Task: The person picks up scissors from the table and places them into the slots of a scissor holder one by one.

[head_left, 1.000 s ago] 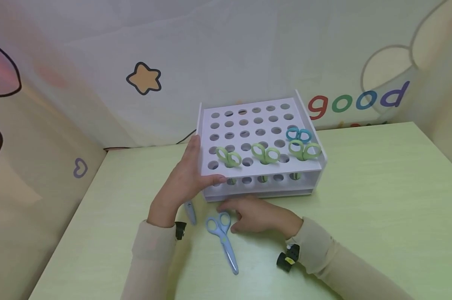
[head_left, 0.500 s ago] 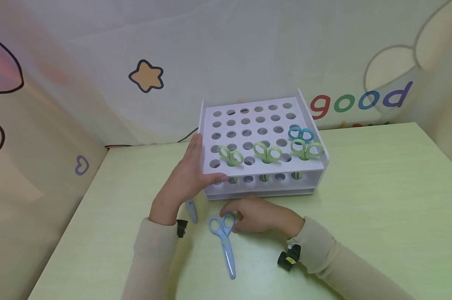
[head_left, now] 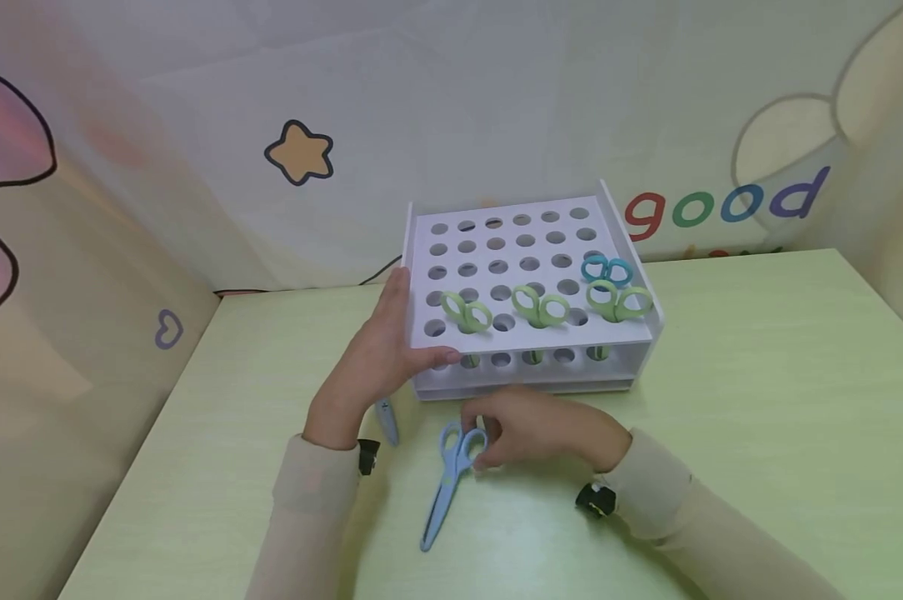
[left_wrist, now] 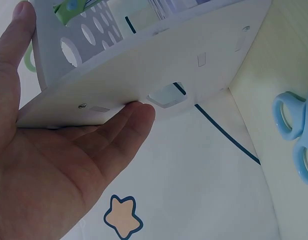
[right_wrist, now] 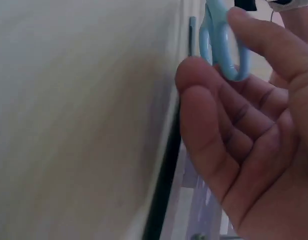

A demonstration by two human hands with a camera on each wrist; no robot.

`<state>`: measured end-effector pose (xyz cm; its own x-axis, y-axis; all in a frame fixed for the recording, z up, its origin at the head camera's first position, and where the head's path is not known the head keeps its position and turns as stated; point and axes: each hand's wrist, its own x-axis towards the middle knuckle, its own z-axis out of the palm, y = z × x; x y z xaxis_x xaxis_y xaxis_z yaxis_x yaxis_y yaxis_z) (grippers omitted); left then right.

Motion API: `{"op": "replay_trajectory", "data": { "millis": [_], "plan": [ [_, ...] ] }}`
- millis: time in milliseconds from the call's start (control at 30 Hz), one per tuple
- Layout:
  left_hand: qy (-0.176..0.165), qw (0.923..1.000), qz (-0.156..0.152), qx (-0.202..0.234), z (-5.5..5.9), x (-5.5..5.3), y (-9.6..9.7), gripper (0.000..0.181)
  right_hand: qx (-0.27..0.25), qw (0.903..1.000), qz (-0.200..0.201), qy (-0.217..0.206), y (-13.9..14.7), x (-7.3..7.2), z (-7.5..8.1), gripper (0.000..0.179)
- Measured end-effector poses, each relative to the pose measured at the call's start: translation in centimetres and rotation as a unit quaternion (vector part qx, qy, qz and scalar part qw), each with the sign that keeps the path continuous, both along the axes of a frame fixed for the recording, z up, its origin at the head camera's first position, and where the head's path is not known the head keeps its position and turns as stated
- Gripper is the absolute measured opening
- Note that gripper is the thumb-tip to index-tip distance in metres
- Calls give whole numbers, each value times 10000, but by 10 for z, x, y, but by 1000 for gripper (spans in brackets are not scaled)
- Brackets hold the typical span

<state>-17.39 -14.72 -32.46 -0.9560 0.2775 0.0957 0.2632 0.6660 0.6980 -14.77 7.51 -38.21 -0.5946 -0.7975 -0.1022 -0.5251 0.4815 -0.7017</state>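
Note:
A white rack (head_left: 511, 340) with rows of round holes stands on the table. My left hand (head_left: 369, 362) holds its left side, the thumb over the front edge and the fingers along the outer side wall (left_wrist: 159, 75). In front of the rack, my right hand (head_left: 537, 425) pinches one handle loop of light blue scissors (head_left: 449, 479); the thumb meets the loop in the right wrist view. Their blades point toward me. Green scissors (head_left: 466, 313) sit in the rack's front row with two more alike, and teal scissors (head_left: 607, 271) stand behind at the right.
Another pair of light blue scissors (left_wrist: 291, 117) lies on the table (head_left: 759, 400) beside my left wrist, its tip (head_left: 388, 425) showing in the head view. A printed wall sheet (head_left: 459, 108) rises behind the rack. A dark cable (head_left: 382, 270) runs behind it.
My right hand has moved onto the light blue scissors' right loop. The scissors have swung round, their tip now to the left. My left hand has stayed on the rack.

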Motion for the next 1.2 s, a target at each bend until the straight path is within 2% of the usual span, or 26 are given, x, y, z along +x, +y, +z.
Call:
{"op": "replay_trajectory", "data": {
  "millis": [133,233,333,500,633,767,867,933,1067,1200],
  "plan": [
    [-10,10000,-14,23,1,0,1,123,-480,9986,-152,-182,8,-2,10,25],
    [27,10000,-34,35,1,0,2,122,-789,9962,-327,-159,13,-3,18,29],
    [93,9999,-80,66,0,-1,1,120,-1135,9907,-500,-563,16,-1,26,29],
    [217,9994,-194,173,0,0,0,116,-1787,9752,-598,-1164,18,4,37,29],
    [278,9993,-203,143,-2,-1,0,115,-2266,9687,-623,-803,17,8,45,29],
    [289,9994,-188,105,-2,-1,0,115,-2915,9535,-672,-368,17,13,51,26],
    [225,9994,-193,165,-1,0,0,116,-3241,9425,-750,-328,20,15,58,20],
    [158,9995,-170,203,0,1,0,117,-3326,9395,-742,-352,24,16,62,18],
    [138,9995,-171,233,0,1,1,117,-3344,9397,-653,-290,32,17,71,15],
    [172,9996,-146,154,-1,1,2,118,-3647,9285,-644,-260,40,18,79,14]
  ]
}}
